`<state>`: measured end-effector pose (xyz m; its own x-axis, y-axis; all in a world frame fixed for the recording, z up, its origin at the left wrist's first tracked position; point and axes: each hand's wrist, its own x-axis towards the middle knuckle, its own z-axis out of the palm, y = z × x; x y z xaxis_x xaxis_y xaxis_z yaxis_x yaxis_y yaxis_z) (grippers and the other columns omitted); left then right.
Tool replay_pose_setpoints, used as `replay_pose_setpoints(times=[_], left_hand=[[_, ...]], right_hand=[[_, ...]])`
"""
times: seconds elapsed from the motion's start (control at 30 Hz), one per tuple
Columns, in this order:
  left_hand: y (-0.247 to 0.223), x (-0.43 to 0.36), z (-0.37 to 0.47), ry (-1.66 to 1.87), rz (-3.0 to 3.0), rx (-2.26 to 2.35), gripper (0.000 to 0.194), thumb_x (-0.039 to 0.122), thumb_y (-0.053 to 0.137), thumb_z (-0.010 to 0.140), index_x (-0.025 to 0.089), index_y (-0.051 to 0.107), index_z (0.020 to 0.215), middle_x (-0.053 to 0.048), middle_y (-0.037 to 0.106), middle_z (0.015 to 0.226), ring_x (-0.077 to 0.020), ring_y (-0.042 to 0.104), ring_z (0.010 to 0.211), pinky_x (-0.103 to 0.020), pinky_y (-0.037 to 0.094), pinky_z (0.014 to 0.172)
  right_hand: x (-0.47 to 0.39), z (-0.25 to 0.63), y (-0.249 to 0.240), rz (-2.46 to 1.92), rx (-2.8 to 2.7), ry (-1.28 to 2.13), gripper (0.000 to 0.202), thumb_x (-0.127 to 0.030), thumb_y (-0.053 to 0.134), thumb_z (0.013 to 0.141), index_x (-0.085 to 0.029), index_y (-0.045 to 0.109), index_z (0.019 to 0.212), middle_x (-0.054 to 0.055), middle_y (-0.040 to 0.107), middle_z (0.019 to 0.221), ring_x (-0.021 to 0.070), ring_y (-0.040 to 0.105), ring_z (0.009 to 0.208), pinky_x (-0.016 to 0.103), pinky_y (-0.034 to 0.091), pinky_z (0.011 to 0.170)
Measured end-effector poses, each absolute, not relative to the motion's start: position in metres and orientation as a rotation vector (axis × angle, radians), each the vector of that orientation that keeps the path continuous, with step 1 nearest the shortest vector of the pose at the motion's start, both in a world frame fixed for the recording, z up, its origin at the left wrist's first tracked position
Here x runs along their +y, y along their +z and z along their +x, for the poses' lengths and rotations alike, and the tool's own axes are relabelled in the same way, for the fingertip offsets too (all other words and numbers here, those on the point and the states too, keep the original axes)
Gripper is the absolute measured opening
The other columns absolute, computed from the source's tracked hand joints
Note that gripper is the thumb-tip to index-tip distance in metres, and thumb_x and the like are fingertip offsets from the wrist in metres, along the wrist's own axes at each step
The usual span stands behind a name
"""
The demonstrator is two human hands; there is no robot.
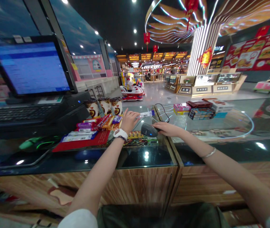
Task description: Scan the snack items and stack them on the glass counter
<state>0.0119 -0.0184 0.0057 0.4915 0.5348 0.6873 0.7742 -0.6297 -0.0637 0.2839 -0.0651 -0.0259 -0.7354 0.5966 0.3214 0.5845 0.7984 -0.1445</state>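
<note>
My left hand [129, 121], with a white watch on its wrist, is closed on one end of a slim white-and-purple snack packet [146, 114] above the glass counter. My right hand [169, 129] grips a dark barcode scanner [149, 130] by its handle, its head tilted toward the left, just below and in front of the packet. A small blue light glows on the scanner. Left of my left hand, several wrapped snack bars [99, 124] lie on and around a red sheet [82, 142]. The scanner's handle is mostly hidden by my fingers.
At the left stand a monitor [31, 68] and a keyboard [18, 115], with a mouse [43, 142] nearer me. Several brown-and-white cups [116, 106] line the counter's back. Small boxes [201, 113] sit to the right. A black cable [164, 110] loops behind the scanner.
</note>
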Motion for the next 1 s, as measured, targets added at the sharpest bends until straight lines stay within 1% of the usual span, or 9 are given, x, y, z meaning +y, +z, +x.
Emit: replay_pose_setpoints(times=[0.13, 0.23, 0.3, 0.37, 0.47, 0.6, 0.7, 0.83, 1.0], left_hand=[[0.004, -0.018, 0.012, -0.914, -2.368, -1.067, 0.02, 0.026, 0.061, 0.092, 0.026, 0.069, 0.11, -0.002, 0.075, 0.113, -0.0225, 0.063, 0.108, -0.053, 0.025, 0.123], [0.005, -0.02, 0.013, -0.93, -2.366, -1.05, 0.019, 0.027, 0.06, 0.092, 0.025, 0.069, 0.11, -0.002, 0.075, 0.113, -0.0223, 0.063, 0.107, -0.053, 0.026, 0.123], [0.007, -0.021, 0.013, -0.927, -2.372, -1.037, 0.02, 0.027, 0.06, 0.093, 0.026, 0.069, 0.11, -0.002, 0.075, 0.114, -0.0222, 0.063, 0.108, -0.053, 0.026, 0.123], [0.01, -0.025, 0.014, -0.915, -2.38, -1.012, 0.02, 0.027, 0.059, 0.094, 0.026, 0.069, 0.111, -0.002, 0.074, 0.116, -0.0223, 0.063, 0.11, -0.053, 0.025, 0.124], [0.016, -0.032, 0.019, -0.906, -2.389, -0.978, 0.022, 0.028, 0.059, 0.094, 0.026, 0.069, 0.114, -0.003, 0.073, 0.119, -0.0226, 0.063, 0.111, -0.054, 0.024, 0.124], [0.023, -0.044, 0.032, -0.909, -2.41, -0.963, 0.022, 0.029, 0.058, 0.095, 0.028, 0.069, 0.114, -0.003, 0.074, 0.117, -0.0229, 0.063, 0.111, -0.057, 0.024, 0.125], [0.027, -0.051, 0.045, -0.917, -2.411, -0.93, 0.021, 0.03, 0.059, 0.095, 0.028, 0.069, 0.113, -0.003, 0.075, 0.114, -0.0228, 0.063, 0.11, -0.057, 0.022, 0.125], [0.032, -0.057, 0.063, -0.909, -2.42, -0.869, 0.02, 0.031, 0.059, 0.095, 0.026, 0.069, 0.112, -0.003, 0.075, 0.11, -0.0225, 0.063, 0.11, -0.056, 0.021, 0.126], [0.036, -0.066, 0.092, -0.873, -2.489, -0.806, 0.019, 0.029, 0.06, 0.094, 0.026, 0.07, 0.11, -0.003, 0.075, 0.109, -0.023, 0.063, 0.11, -0.056, 0.023, 0.125]], right_hand=[[-0.065, 0.282, -0.027, -0.902, -2.636, 0.04, 0.06, -0.01, 0.055, 0.085, -0.015, 0.049, 0.145, 0.018, 0.061, 0.137, 0.0277, 0.06, 0.125, 0.048, 0.047, 0.107], [-0.065, 0.28, -0.027, -0.86, -2.611, 0.052, 0.068, -0.006, 0.054, 0.078, -0.016, 0.049, 0.145, 0.016, 0.059, 0.14, 0.0267, 0.058, 0.127, 0.047, 0.046, 0.109], [-0.066, 0.279, -0.025, -0.845, -2.563, 0.044, 0.071, -0.003, 0.051, 0.072, -0.015, 0.052, 0.142, 0.016, 0.059, 0.14, 0.026, 0.058, 0.127, 0.045, 0.045, 0.11], [-0.068, 0.279, -0.021, -0.875, -2.473, -0.009, 0.064, -0.002, 0.049, 0.071, -0.013, 0.059, 0.133, 0.015, 0.063, 0.133, 0.0261, 0.059, 0.125, 0.045, 0.046, 0.109], [-0.073, 0.278, -0.013, -0.957, -2.257, -0.171, 0.046, -0.007, 0.048, 0.08, -0.017, 0.064, 0.122, 0.014, 0.066, 0.125, 0.0274, 0.06, 0.12, 0.048, 0.047, 0.105], [-0.079, 0.277, -0.005, -0.988, -2.073, -0.342, 0.038, -0.019, 0.05, 0.091, -0.023, 0.06, 0.127, 0.013, 0.062, 0.132, 0.0292, 0.055, 0.126, 0.054, 0.041, 0.111], [-0.08, 0.276, -0.003, -0.983, -2.073, -0.414, 0.037, -0.022, 0.051, 0.093, -0.023, 0.059, 0.129, 0.013, 0.06, 0.137, 0.0287, 0.053, 0.13, 0.056, 0.034, 0.117], [-0.078, 0.281, -0.001, -1.002, -2.098, -0.473, 0.03, -0.02, 0.049, 0.094, -0.023, 0.063, 0.121, 0.012, 0.062, 0.136, 0.0264, 0.054, 0.13, 0.056, 0.03, 0.12], [-0.082, 0.308, 0.005, -1.065, -2.12, -0.461, 0.024, -0.02, 0.048, 0.095, -0.025, 0.066, 0.11, 0.009, 0.069, 0.122, 0.0246, 0.062, 0.117, 0.059, 0.028, 0.119]])
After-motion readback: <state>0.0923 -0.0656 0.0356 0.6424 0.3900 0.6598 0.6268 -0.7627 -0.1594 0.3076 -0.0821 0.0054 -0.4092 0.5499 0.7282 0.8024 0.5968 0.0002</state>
